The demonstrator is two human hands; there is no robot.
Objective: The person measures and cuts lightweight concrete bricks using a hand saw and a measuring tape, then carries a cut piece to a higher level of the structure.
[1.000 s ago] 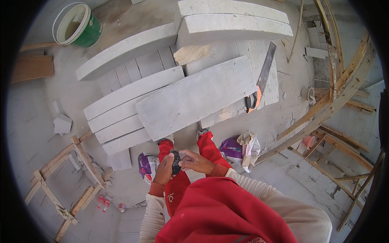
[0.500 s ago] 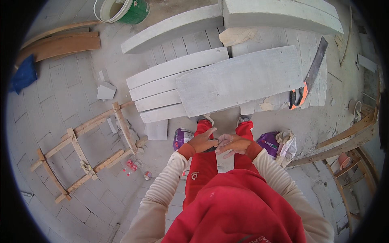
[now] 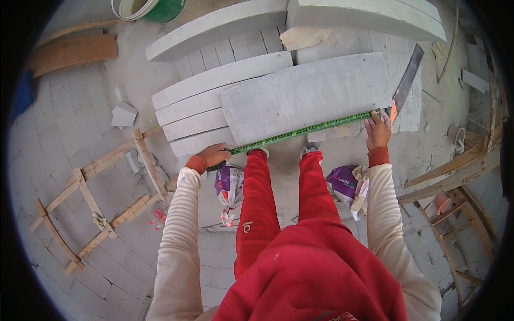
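A green tape measure [image 3: 305, 130] is stretched along the near edge of a pale grey block [image 3: 308, 91], which lies across other blocks. My left hand [image 3: 214, 154] is closed around the tape's dark case, just off the block's near left corner. At the block's near right corner, my right hand [image 3: 378, 128] pinches the tape's free end. Beyond that hand lies a hand saw [image 3: 409, 77], its blade pointing away and its orange handle partly hidden by my fingers.
More long blocks [image 3: 222, 80] are stacked to the left and behind. Purple bags [image 3: 230, 184] stand by my feet. A wooden ladder-like frame [image 3: 110, 195] lies at left, a green bucket [image 3: 166, 9] at far left. Wooden boards [image 3: 455, 174] are at right.
My hands were together in front of my legs. They have moved apart and forward, and the tape is now drawn out between them along the block's near edge.
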